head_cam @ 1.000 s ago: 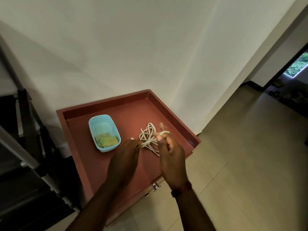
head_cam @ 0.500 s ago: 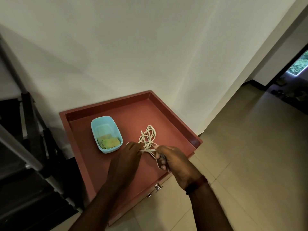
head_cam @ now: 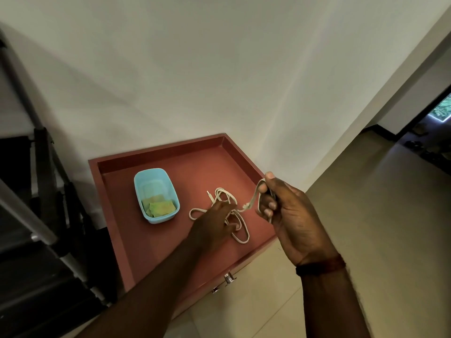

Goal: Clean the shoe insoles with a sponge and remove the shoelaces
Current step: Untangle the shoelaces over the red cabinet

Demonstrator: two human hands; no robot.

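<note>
Two hands work one white shoelace [head_cam: 220,211] on the red tray [head_cam: 156,245]. Left hand [head_cam: 214,224] presses the loose coils flat, likely anchoring them; right hand [head_cam: 290,215] is clenched around a raised loop, drawing it taut. Sponge [head_cam: 159,207] sits in the blue tub [head_cam: 146,181] nearby, unused. No shoes or insoles visible.

Home hallway: tiled floor [head_cam: 366,215], stair railing [head_cam: 26,215], red cabinet [head_cam: 146,240], doorway [head_cam: 432,123].
</note>
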